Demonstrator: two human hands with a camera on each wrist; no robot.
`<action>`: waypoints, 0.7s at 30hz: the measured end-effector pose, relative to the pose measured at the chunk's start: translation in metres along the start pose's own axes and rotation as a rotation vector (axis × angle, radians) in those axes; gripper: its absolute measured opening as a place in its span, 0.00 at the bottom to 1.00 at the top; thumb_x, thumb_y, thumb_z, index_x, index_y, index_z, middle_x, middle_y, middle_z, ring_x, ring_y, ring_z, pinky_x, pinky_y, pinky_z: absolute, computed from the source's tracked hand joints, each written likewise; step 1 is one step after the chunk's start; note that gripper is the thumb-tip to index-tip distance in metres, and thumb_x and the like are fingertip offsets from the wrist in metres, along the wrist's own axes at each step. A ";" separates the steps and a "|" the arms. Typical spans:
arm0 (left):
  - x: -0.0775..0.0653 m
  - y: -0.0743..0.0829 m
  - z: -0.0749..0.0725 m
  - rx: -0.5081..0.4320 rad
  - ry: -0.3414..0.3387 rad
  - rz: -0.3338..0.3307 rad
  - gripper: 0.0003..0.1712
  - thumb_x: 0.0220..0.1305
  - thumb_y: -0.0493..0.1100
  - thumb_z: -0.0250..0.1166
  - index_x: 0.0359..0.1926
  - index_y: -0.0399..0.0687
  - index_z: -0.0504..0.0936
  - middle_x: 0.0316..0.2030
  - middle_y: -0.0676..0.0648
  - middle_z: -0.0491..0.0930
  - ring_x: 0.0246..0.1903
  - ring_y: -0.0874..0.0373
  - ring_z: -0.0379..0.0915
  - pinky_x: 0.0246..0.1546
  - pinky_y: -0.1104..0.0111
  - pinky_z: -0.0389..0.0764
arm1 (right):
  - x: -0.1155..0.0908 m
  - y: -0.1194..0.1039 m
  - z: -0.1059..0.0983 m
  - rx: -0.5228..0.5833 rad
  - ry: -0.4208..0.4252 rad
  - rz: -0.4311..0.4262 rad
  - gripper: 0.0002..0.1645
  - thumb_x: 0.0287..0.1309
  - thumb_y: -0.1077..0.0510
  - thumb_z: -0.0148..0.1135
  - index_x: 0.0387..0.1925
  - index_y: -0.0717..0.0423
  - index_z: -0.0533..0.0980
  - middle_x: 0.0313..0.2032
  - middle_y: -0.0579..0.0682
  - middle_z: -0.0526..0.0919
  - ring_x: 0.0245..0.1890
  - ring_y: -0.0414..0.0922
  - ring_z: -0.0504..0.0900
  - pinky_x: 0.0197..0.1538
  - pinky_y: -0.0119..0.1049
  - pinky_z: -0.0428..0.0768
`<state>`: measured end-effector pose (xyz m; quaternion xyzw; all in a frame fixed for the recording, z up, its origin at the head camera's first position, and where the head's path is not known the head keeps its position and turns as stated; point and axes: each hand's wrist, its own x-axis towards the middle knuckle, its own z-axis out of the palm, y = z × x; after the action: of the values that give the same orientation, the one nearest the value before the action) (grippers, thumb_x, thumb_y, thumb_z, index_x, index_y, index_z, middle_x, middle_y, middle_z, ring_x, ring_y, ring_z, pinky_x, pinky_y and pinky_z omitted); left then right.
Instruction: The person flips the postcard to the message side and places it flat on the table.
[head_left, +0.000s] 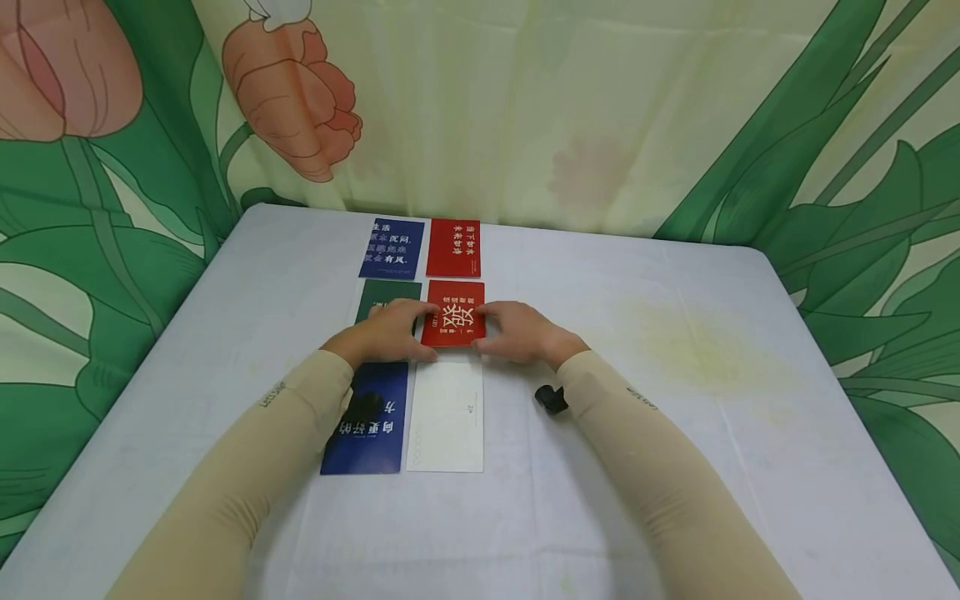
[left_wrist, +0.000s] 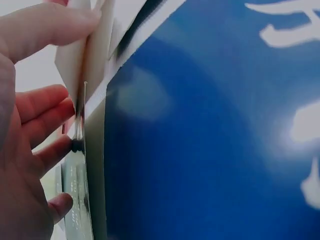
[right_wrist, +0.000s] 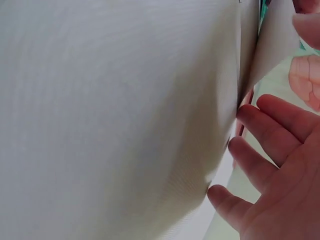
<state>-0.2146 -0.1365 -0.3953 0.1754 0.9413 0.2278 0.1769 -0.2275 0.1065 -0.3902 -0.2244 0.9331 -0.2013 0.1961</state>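
Observation:
A red card (head_left: 457, 315) with large white characters lies between my two hands, in the right column of cards. My left hand (head_left: 388, 331) holds its left side, thumb toward the near corner. The right hand (head_left: 522, 332) holds the opposite side in the same way. In both wrist views the pale underside of the card (right_wrist: 275, 45) shows tilted between thumb and fingers. Under the left hand is a green card (head_left: 386, 293), partly covered. Nearer me are a blue card (head_left: 375, 454), partly hidden by the left wrist, and a white card (head_left: 446, 425).
At the table's far side lie a blue card (head_left: 393, 248) and another red card (head_left: 453, 248), side by side. White cloth covers the table (head_left: 637, 275). Behind it hangs a flowered curtain (head_left: 480, 117). A small black device (head_left: 551, 399) sits at the right wrist.

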 end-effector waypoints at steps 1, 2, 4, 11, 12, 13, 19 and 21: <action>0.000 0.000 0.000 0.004 0.003 0.006 0.47 0.54 0.52 0.72 0.73 0.47 0.67 0.68 0.40 0.67 0.67 0.43 0.58 0.66 0.40 0.55 | 0.000 0.000 0.000 0.012 0.002 0.004 0.43 0.60 0.42 0.62 0.73 0.54 0.65 0.67 0.52 0.71 0.66 0.50 0.67 0.68 0.48 0.65; 0.000 0.000 0.000 0.009 0.006 0.010 0.45 0.55 0.52 0.70 0.73 0.47 0.67 0.68 0.40 0.67 0.67 0.43 0.58 0.66 0.40 0.55 | -0.001 -0.001 0.000 0.026 0.004 0.010 0.43 0.60 0.42 0.62 0.73 0.54 0.65 0.66 0.52 0.72 0.65 0.51 0.67 0.68 0.49 0.66; 0.000 0.000 0.001 0.004 0.020 0.014 0.43 0.57 0.51 0.66 0.73 0.46 0.66 0.68 0.40 0.68 0.66 0.43 0.59 0.65 0.40 0.55 | -0.002 -0.002 -0.001 0.046 0.004 0.024 0.43 0.60 0.41 0.62 0.73 0.53 0.65 0.66 0.52 0.72 0.64 0.51 0.67 0.66 0.50 0.68; 0.000 0.002 0.001 -0.072 0.100 0.004 0.34 0.64 0.49 0.57 0.70 0.43 0.69 0.65 0.43 0.73 0.64 0.46 0.63 0.62 0.43 0.53 | -0.003 -0.003 -0.001 0.058 0.001 0.023 0.45 0.58 0.42 0.67 0.72 0.54 0.65 0.68 0.53 0.70 0.68 0.52 0.65 0.69 0.50 0.66; 0.001 0.002 0.001 -0.075 0.110 0.005 0.32 0.65 0.48 0.56 0.69 0.43 0.70 0.64 0.44 0.74 0.64 0.46 0.63 0.62 0.43 0.52 | -0.003 -0.003 -0.001 0.048 0.011 0.016 0.42 0.59 0.45 0.67 0.71 0.54 0.66 0.67 0.53 0.71 0.67 0.52 0.66 0.69 0.49 0.66; 0.001 0.002 0.001 -0.075 0.118 0.005 0.31 0.65 0.47 0.57 0.68 0.43 0.71 0.63 0.44 0.75 0.64 0.47 0.63 0.62 0.43 0.52 | -0.003 -0.003 -0.001 0.033 0.022 0.010 0.39 0.61 0.48 0.66 0.70 0.55 0.68 0.66 0.53 0.72 0.67 0.52 0.67 0.69 0.48 0.66; 0.001 0.000 0.004 -0.073 0.159 0.006 0.27 0.66 0.41 0.62 0.66 0.41 0.73 0.59 0.43 0.78 0.63 0.45 0.64 0.62 0.45 0.53 | 0.000 -0.003 0.000 0.004 0.095 0.001 0.23 0.67 0.59 0.56 0.63 0.55 0.75 0.61 0.52 0.78 0.64 0.51 0.72 0.67 0.45 0.69; 0.001 0.000 0.004 -0.083 0.186 0.003 0.27 0.66 0.40 0.62 0.65 0.40 0.73 0.57 0.43 0.79 0.63 0.45 0.63 0.63 0.46 0.53 | 0.000 -0.004 0.001 0.021 0.124 -0.003 0.20 0.68 0.60 0.56 0.60 0.55 0.77 0.59 0.51 0.80 0.63 0.51 0.73 0.66 0.45 0.69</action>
<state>-0.2134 -0.1347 -0.3992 0.1476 0.9431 0.2822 0.0957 -0.2255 0.1029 -0.3885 -0.2106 0.9410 -0.2249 0.1402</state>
